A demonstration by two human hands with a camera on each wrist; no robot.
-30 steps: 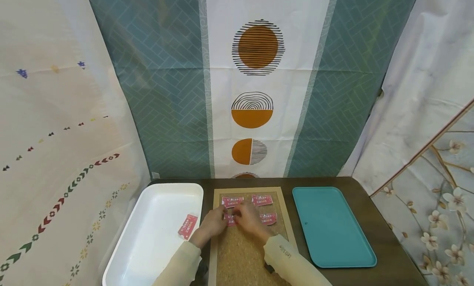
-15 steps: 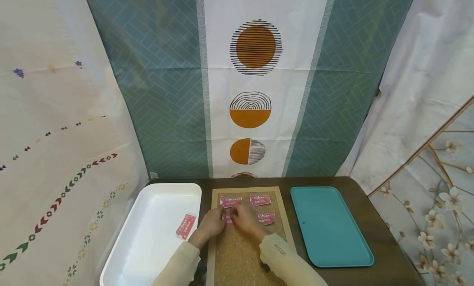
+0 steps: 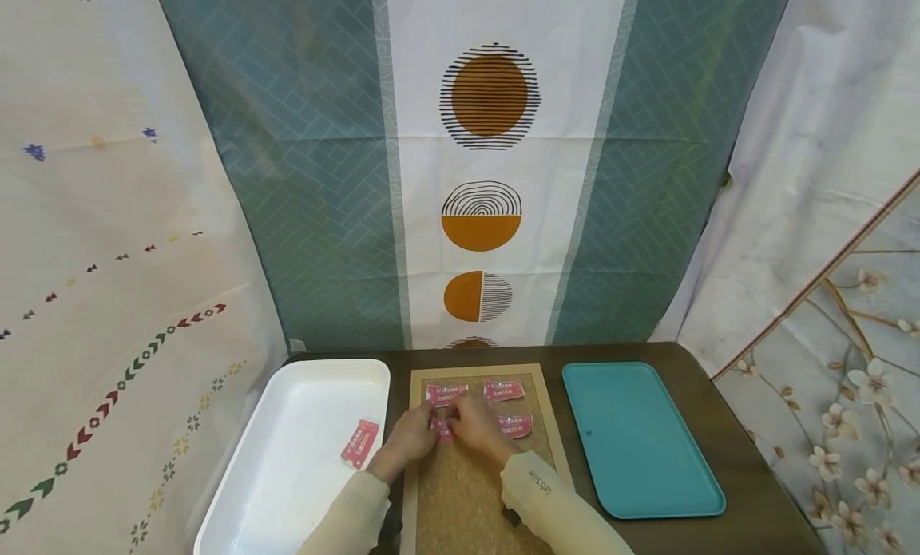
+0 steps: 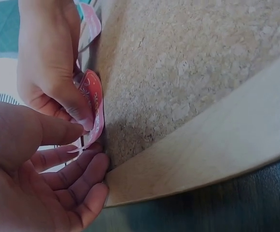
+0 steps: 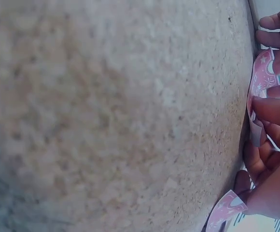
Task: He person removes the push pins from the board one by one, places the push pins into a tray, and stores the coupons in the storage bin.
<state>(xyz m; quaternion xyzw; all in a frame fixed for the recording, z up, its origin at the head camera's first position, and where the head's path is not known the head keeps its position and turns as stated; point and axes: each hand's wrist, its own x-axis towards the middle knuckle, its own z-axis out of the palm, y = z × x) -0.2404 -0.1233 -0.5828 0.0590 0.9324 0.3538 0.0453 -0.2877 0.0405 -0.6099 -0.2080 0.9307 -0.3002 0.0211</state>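
Note:
A pink paper coupon with white print (image 3: 444,432) lies against a wood-framed cork board (image 3: 467,499), partly hidden by both hands. My left hand (image 3: 410,437) holds its left end between thumb and fingers, and the curled coupon (image 4: 96,96) shows in the left wrist view. My right hand (image 3: 477,424) pinches the same coupon (image 5: 259,84) near its upper middle, thumb on its face. Whether a pin is between the fingertips I cannot tell. Similar coupons sit on the board: upper left (image 3: 446,394), upper right (image 3: 503,390), and lower right (image 3: 516,426).
Left of the board stands a white tray (image 3: 287,459) with one loose pink coupon (image 3: 360,444) in it. A teal tray (image 3: 647,451) lies to the right on the dark table (image 3: 747,499). Patterned cloths (image 3: 338,220) hang behind and at both sides.
The head view has shifted slightly. Both hands stay at the same coupon with only slight finger movement; the other coupons have not moved.

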